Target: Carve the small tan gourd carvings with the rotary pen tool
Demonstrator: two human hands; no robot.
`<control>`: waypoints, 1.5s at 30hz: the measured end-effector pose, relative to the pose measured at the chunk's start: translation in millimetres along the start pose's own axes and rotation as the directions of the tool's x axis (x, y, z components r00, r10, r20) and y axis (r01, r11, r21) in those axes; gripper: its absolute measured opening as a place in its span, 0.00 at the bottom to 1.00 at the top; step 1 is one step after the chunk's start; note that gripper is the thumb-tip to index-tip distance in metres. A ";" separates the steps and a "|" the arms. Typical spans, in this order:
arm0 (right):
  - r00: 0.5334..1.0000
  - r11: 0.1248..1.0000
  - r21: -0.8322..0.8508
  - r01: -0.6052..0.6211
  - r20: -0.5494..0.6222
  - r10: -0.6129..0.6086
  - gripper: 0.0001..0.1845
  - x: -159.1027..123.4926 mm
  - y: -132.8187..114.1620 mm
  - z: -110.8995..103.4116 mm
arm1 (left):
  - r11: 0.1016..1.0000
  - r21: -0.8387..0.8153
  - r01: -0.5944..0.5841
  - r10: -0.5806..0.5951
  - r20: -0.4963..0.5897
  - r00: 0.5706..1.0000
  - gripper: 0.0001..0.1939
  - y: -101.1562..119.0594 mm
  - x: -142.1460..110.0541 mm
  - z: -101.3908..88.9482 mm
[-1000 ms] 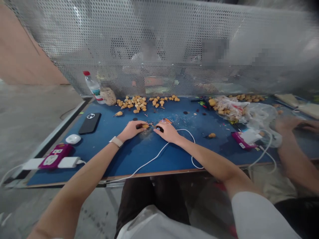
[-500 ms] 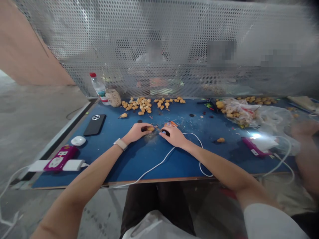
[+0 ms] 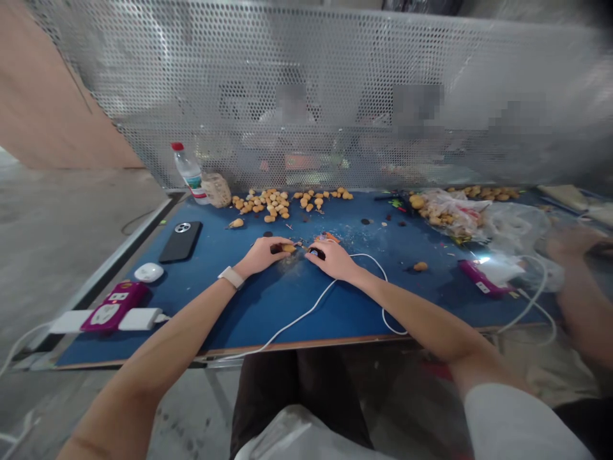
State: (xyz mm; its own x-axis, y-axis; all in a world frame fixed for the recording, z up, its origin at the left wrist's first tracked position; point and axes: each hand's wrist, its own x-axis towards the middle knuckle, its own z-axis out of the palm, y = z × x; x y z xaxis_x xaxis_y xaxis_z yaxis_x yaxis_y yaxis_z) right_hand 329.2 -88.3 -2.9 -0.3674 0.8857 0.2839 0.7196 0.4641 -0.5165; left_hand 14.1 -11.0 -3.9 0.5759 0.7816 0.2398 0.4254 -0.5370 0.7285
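Observation:
My left hand (image 3: 262, 255) is closed on a small tan gourd-shaped piece (image 3: 288, 248), with a dark part (image 3: 275, 248) showing at its grip. My right hand (image 3: 334, 260) sits just beside it, its fingers closed on a small black object (image 3: 316, 253) whose exact kind I cannot tell. The two hands nearly touch. Pale shavings and crumbs (image 3: 354, 246) lie around them on the blue tabletop (image 3: 287, 313). Beyond my hands are several similar tan pieces in loose heaps (image 3: 268, 204).
A black phone (image 3: 181, 242), white round case (image 3: 149, 273), magenta power strip (image 3: 113, 306) and water bottle (image 3: 189, 166) stand at left. A white cable (image 3: 306, 316) crosses the table. At right lie a plastic bag of tan pieces (image 3: 445, 214) and a co-worker's hand (image 3: 572, 243). A perforated metal screen (image 3: 306, 96) backs the table.
My hands stay close together with the same holds. The whole view has shifted slightly, and the co-worker's hand at the right has moved.

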 end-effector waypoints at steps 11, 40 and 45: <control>0.999 0.999 -0.034 -0.030 0.015 0.031 0.17 3.7 -7.6 -1.6 | 0.998 -0.059 0.039 -0.041 -0.024 0.999 0.38 -3.5 1.7 -3.4; 1.000 1.000 -0.014 -0.019 0.013 0.019 0.18 5.4 -8.4 -5.9 | 0.991 -0.134 0.032 -0.030 0.018 0.999 0.37 -1.1 2.9 -8.8; 0.999 0.999 -0.015 -0.030 0.015 0.031 0.19 4.9 -8.2 -6.4 | 0.992 -0.121 0.034 -0.033 0.011 0.999 0.37 1.2 2.7 -9.3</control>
State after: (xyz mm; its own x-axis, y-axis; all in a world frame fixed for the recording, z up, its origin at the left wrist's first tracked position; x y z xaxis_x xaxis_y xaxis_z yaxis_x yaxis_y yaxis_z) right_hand 325.2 -87.9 7.9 -0.3538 0.8996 0.2559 0.7395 0.4366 -0.5124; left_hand 9.7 -6.6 3.7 0.5687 0.7957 0.2085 0.3573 -0.4673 0.8087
